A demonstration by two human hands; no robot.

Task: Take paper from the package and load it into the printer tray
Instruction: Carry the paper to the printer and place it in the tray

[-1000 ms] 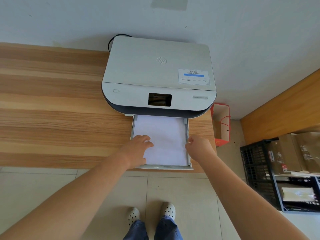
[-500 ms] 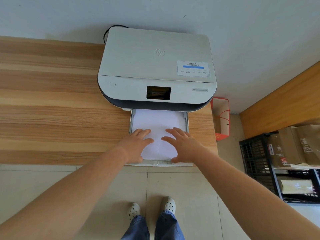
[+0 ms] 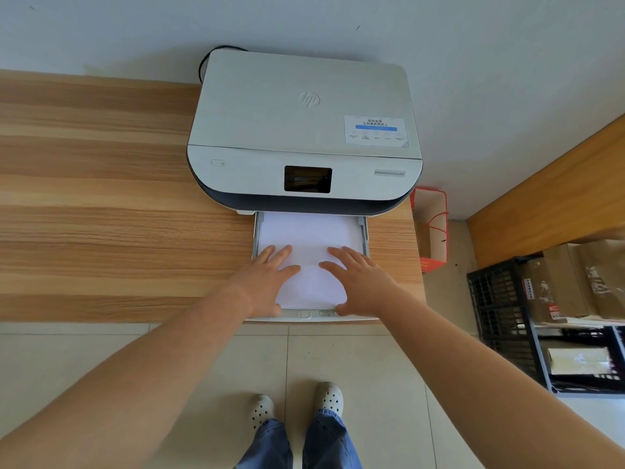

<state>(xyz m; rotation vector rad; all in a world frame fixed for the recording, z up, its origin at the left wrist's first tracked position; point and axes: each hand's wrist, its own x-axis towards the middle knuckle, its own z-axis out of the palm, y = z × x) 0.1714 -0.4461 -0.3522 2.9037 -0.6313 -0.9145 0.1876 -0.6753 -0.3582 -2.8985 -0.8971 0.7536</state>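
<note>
Since a second ago your right hand [image 3: 363, 282] is moving off the tray's side rail and onto the paper [image 3: 309, 240], beside your left hand [image 3: 267, 282]; both are now lying flat, fingers spread, gripping nothing. You are pressing the stack down inside the pulled-out tray [image 3: 365, 238] under the printer [image 3: 304, 130]. Judging by this, you are seating it: keep pressure even, square the edges against the guides, then slide the tray in
</note>
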